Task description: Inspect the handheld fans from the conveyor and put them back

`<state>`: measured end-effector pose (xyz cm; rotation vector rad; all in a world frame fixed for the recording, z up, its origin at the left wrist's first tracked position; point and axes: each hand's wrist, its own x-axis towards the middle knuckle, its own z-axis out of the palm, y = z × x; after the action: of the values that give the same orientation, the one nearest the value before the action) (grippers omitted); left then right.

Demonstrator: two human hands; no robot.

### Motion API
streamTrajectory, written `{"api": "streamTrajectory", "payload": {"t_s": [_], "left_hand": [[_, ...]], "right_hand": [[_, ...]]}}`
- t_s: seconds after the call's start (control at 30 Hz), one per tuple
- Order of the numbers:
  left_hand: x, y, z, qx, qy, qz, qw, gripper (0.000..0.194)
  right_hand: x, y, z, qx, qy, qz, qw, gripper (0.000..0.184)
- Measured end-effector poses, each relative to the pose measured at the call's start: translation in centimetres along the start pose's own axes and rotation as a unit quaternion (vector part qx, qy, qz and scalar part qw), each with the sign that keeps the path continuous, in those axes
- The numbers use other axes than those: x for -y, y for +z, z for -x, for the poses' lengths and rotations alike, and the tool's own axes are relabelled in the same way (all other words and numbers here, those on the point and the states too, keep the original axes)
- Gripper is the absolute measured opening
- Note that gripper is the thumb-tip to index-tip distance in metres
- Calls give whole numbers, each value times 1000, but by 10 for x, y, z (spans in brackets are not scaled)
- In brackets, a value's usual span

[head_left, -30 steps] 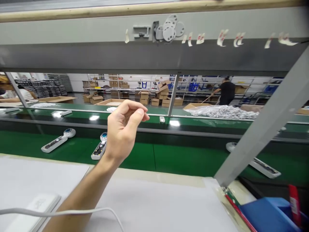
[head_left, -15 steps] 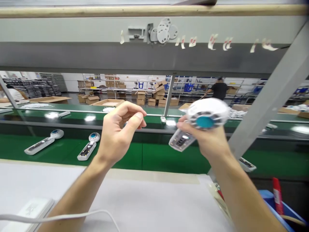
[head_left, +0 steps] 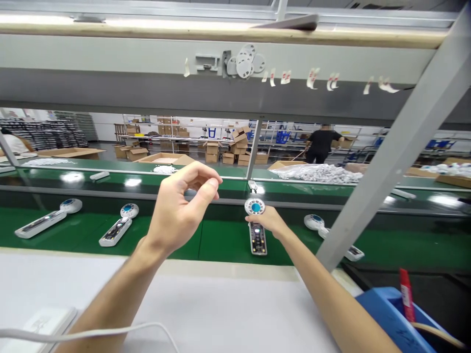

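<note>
My left hand (head_left: pixel 180 211) is raised over the table's far edge, its fingers curled with thumb and forefinger pinched together; whatever is between them is too small to make out. My right hand (head_left: pixel 270 221) reaches out onto the green conveyor belt (head_left: pixel 221 240) and rests its fingers on a white handheld fan unit (head_left: pixel 256 225) with a round head, a blue centre and an open handle showing a circuit board. That unit lies flat on the belt, its head pointing away from me.
More fan units lie on the belt: two at the left (head_left: pixel 46 219) (head_left: pixel 118 225) and one at the right (head_left: pixel 324 228). A slanted grey frame post (head_left: pixel 386 162) crosses the right side. A blue bin (head_left: pixel 401 314) sits bottom right. A white cable (head_left: pixel 110 331) crosses the white table. A person stands far back.
My right hand came in holding a fan unit up in the air, then carried it forward and down onto the belt. My left hand stayed raised and pinched.
</note>
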<state>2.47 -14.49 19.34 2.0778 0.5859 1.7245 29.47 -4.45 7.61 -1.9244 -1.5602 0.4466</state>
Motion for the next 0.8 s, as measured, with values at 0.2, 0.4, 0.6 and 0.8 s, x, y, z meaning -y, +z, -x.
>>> {"api": "streamTrajectory", "payload": {"t_s": [0.2,0.4,0.6,0.8], "left_hand": [[-6,-3,0,1,8,2,1000,11],[-15,-7,4,42,12,2,999,10],[-28,-12,7,127,-6,15,992,11],[-48,-28,25,251,-96,172,948,26]], "right_hand": [[-14,16,-4,10,65,101,993,59],[-19,20,-4,71,31,120,990,31],[-28,27,-7,158,-51,47,985,38],[-19,35,0,214,-183,3,960,38]]}}
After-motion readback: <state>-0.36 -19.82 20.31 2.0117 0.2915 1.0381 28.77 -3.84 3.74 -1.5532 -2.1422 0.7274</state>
